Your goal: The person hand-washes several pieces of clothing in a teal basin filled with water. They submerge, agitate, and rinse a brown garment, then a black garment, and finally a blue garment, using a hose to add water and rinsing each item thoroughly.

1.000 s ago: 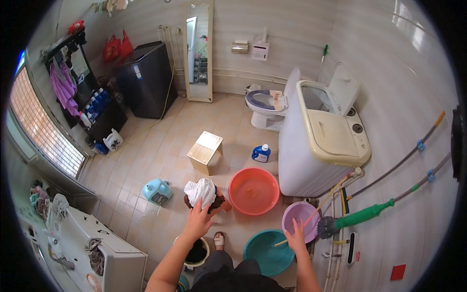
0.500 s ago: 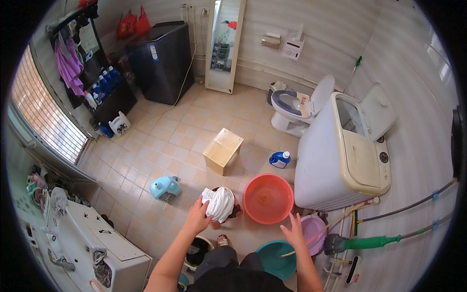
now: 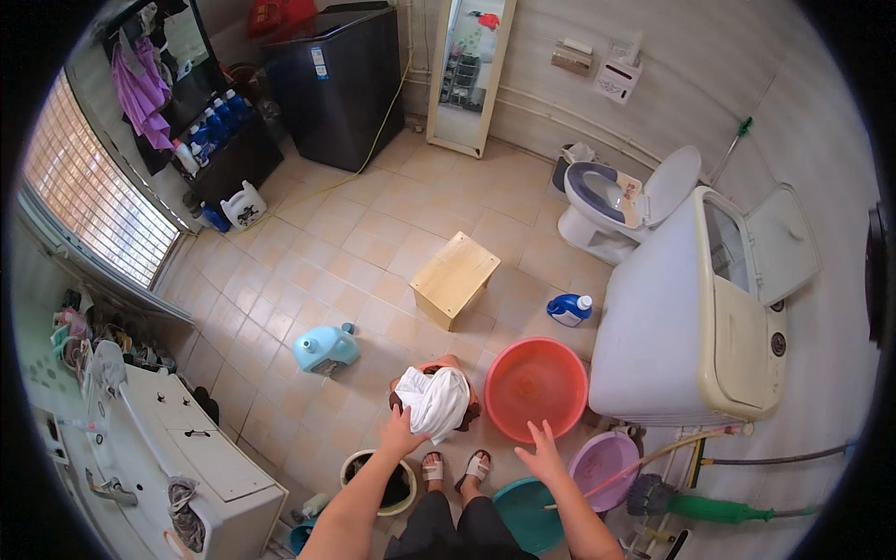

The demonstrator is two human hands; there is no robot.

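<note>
Left hand [image 3: 403, 434] rests on the near edge of a white cloth [image 3: 435, 401], fingers curled onto the fabric; whether it grips or merely presses cannot be told. The cloth is heaped over a small basin [image 3: 448, 366] on the tiled floor [image 3: 308, 271], only a sliver of orange rim showing, which suggests the pile overfills it.

Right hand [image 3: 539, 452] is spread flat, fingers splayed, holding nothing, hovering at the near rim of the red basin [image 3: 536, 376], which stands just beside the cloth pile and looks empty.

Further out: a teal basin [image 3: 523, 513] and a purple basin [image 3: 605, 457] lie near the right forearm, close to the washing machine [image 3: 691, 317], lid raised. A dark-filled bucket [image 3: 380, 481] sits beside the sandalled feet [image 3: 455, 467]. A pale blue detergent jug [image 3: 325, 348] and wooden stool [image 3: 455, 277] stand beyond, within reach.
</note>
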